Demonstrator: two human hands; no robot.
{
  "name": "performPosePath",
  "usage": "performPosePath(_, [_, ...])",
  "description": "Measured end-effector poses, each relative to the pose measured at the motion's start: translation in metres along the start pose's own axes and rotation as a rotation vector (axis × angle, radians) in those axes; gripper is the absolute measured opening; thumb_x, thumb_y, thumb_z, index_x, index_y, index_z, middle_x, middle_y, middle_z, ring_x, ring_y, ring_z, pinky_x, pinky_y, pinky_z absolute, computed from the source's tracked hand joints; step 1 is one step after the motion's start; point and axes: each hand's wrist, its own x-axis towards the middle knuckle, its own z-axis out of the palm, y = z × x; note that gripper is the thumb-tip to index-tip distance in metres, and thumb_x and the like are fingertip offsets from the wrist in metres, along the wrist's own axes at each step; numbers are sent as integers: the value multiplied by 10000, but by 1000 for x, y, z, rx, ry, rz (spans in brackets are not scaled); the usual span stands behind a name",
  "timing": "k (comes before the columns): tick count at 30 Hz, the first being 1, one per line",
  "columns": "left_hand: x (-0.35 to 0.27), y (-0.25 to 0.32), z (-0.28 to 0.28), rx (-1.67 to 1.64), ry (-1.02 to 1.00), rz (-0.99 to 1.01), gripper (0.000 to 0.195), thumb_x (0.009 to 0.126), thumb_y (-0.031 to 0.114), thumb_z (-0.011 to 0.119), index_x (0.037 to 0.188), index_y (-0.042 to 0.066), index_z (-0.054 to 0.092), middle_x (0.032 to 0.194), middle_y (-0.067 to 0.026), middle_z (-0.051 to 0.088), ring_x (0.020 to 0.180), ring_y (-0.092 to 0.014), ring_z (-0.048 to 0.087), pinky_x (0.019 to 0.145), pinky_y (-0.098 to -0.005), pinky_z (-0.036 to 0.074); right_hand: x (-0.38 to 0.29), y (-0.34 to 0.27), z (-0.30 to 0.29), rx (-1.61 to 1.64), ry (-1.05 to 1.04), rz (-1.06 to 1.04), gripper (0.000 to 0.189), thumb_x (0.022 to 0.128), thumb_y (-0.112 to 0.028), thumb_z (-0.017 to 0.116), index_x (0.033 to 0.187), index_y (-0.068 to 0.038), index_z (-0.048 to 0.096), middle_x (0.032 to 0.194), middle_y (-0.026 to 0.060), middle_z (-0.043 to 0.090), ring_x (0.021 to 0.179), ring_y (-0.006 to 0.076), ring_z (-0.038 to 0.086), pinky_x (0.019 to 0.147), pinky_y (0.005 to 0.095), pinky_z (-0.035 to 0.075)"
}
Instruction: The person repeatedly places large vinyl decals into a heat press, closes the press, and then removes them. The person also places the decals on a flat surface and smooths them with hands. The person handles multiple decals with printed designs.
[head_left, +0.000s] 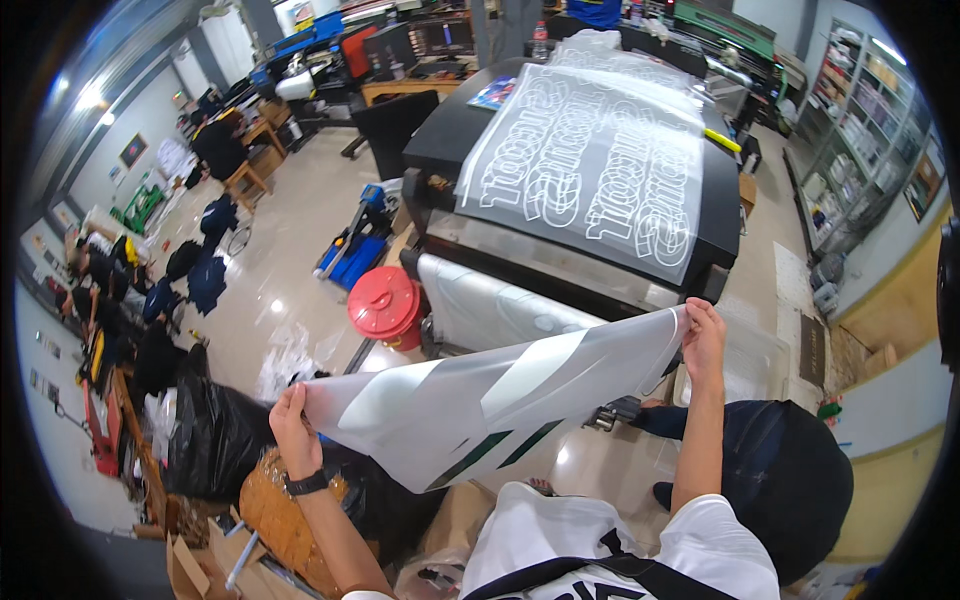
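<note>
A translucent film sheet (465, 397) with pale and dark green printed shapes is stretched between my two hands. My left hand (296, 427), with a black watch at the wrist, pinches its left corner. The upper right corner is gripped by my right hand (703, 337). Beyond the sheet stands a large machine with a black curved top (435, 135). Clear film with white outlined lettering (585, 165) lies over that top. Below it, a silvery film roll (495, 300) hangs at the machine's front, partly hidden by the sheet I hold.
A red lidded bin (384, 304) and a blue wheeled device (356, 247) stand left of the machine. Black plastic bags (217, 435) and cardboard (187, 570) lie at lower left. Close on my right is a person in dark clothing (780, 480). Several people are at far left.
</note>
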Motion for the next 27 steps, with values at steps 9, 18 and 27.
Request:
performPosePath(9, [166,-1,101,355,-418,177,263,928,240,594,974,1,692,821,-51,678,732,-135,616,661,-272,496,37,-76,-49,-389,-31,-52,373,945,-172,546,1266,13,512,1141,117,605,1073,220,585,929,375,463])
performPosePath(18, [198,6,99,63,-307,129,183,867,161,643,920,-6,697,822,-57,700,728,-114,631,677,-262,497,47,-140,17,-402,103,-194,434,935,-210,541,1332,-41,488,1286,111,533,1200,240,514,1023,406,405])
performPosePath(27, [281,-21,66,108,-491,-101,185,903,168,608,917,-7,667,835,-72,704,689,-119,647,586,-246,514,5,-90,56,-405,89,-176,311,932,-136,530,1218,-16,558,1155,95,576,1083,196,558,941,325,440])
